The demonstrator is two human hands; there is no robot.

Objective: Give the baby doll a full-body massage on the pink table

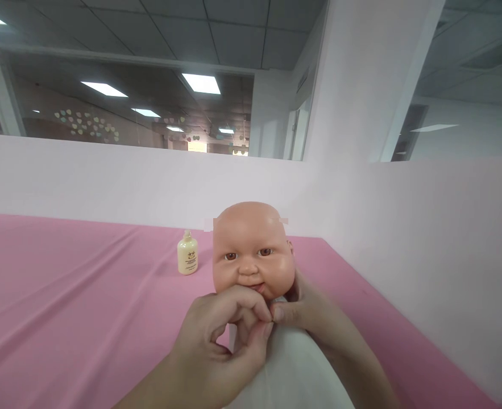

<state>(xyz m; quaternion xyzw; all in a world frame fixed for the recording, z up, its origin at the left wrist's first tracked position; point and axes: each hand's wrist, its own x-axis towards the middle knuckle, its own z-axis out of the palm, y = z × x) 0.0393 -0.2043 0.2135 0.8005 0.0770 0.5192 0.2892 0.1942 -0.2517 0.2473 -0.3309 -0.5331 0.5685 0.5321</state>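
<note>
"Where's the doll (251, 238)?"
"Its face is just above the fingers. The left hand (229, 341) pinches at the white garment (304, 369) under the chin; the right hand (297, 312) meets it, grip uncertain."
"Edges?"
"Wall (442, 238) along the right; leftward, pink cover (84, 295) spreads wide past a bottle (187, 255)."

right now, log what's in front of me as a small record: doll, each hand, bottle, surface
doll: facing the camera, white fabric over its body
left hand: thumb and forefinger closed together below the chin
right hand: beside the neck, other fingers mostly hidden behind
bottle: pale yellow, upright, left of the doll
surface: wrinkled pink cloth
</note>
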